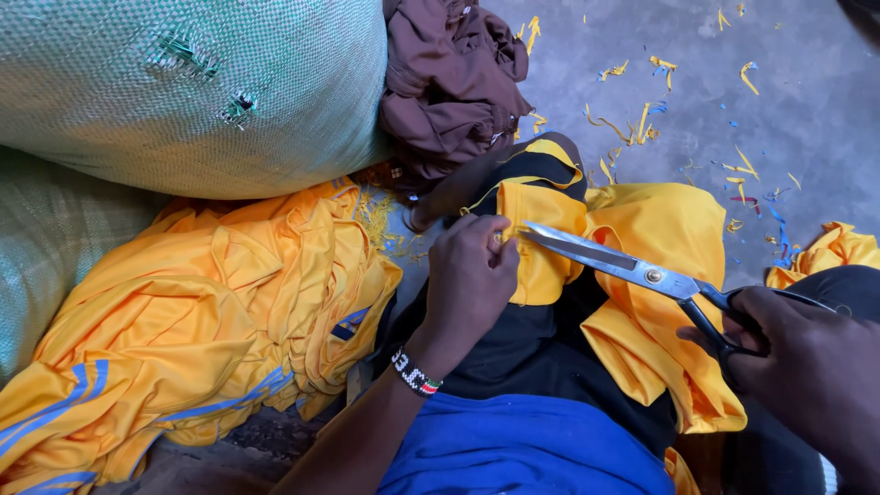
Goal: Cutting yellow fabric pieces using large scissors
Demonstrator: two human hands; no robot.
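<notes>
Left hand (469,275), fingers pinching the yellow garment (642,275) draped over the knee; right hand (807,367), fingers clenched through the scissors (632,268), blades at the fabric edge. Two green woven sacks (183,82) lie at left.

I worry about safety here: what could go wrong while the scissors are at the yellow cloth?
1. The scissors point straight at the left hand pinching the yellow garment; its fingers are close to the tips and could be nicked.
2. The cloth lies bunched over the knee, so the blades might catch a layer underneath.
</notes>
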